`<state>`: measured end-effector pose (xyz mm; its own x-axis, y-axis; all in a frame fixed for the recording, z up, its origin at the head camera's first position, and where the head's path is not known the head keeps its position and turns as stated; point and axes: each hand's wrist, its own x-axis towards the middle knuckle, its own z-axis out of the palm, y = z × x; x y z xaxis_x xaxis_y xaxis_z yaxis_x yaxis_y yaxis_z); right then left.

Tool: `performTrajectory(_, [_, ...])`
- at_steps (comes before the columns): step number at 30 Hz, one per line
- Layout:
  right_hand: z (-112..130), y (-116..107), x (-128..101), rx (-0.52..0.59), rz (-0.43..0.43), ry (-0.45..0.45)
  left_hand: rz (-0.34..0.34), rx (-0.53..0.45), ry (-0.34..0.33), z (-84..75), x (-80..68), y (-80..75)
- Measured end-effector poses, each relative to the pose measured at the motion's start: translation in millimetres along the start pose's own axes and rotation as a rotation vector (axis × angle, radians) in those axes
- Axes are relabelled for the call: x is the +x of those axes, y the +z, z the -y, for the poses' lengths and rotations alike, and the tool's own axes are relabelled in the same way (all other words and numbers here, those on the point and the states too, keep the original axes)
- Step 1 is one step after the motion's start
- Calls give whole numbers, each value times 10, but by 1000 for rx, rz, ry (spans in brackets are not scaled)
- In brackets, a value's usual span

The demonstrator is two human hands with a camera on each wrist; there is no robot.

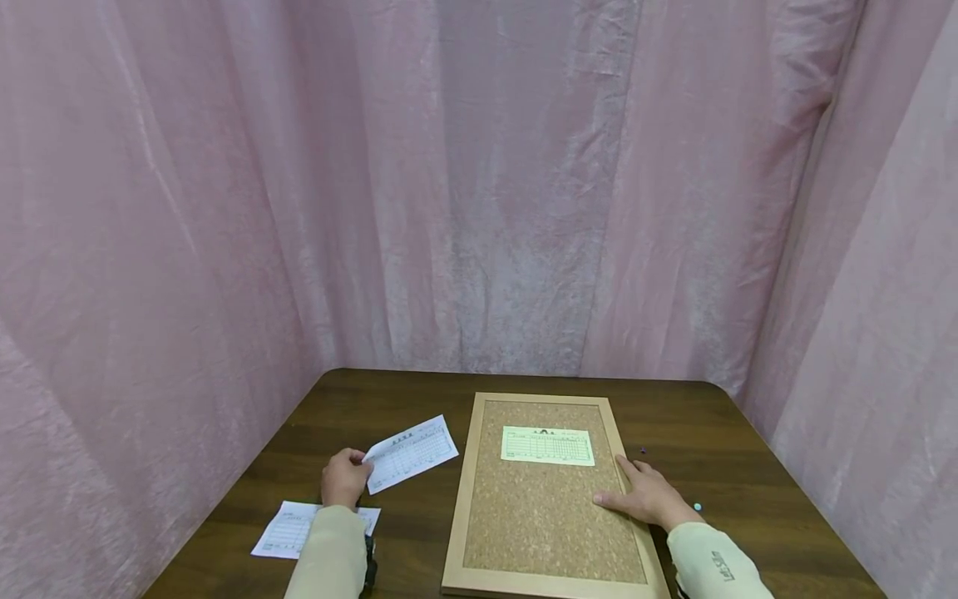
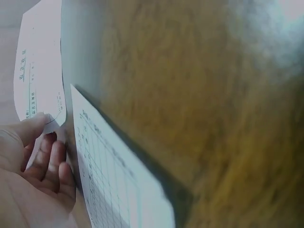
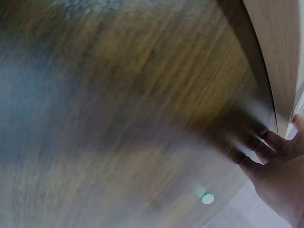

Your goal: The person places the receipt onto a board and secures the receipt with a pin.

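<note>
Left hand [image 1: 344, 477] pinching slip [image 1: 411, 452] corner, right hand [image 1: 645, 494] on corkboard [image 1: 545, 516] edge

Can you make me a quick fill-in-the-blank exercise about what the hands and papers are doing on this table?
1. The left hand pinches a printed ____.
2. The right hand rests on the ____ board's right edge.
3. One green form lies on the cork board; another white form lies on the ____.
Missing words: form; cork; table
</note>
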<state>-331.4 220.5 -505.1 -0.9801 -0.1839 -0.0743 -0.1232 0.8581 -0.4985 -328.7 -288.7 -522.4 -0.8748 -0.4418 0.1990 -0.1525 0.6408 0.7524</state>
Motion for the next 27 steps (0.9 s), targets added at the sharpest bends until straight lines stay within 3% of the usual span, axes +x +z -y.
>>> performTrajectory(17, [17,-15,-1,1,5,8,-46,-73,37,-134,2,-51])
performTrajectory(27, [-1,9,5,11,-1,8,-72,-58,64,-134,81,-37])
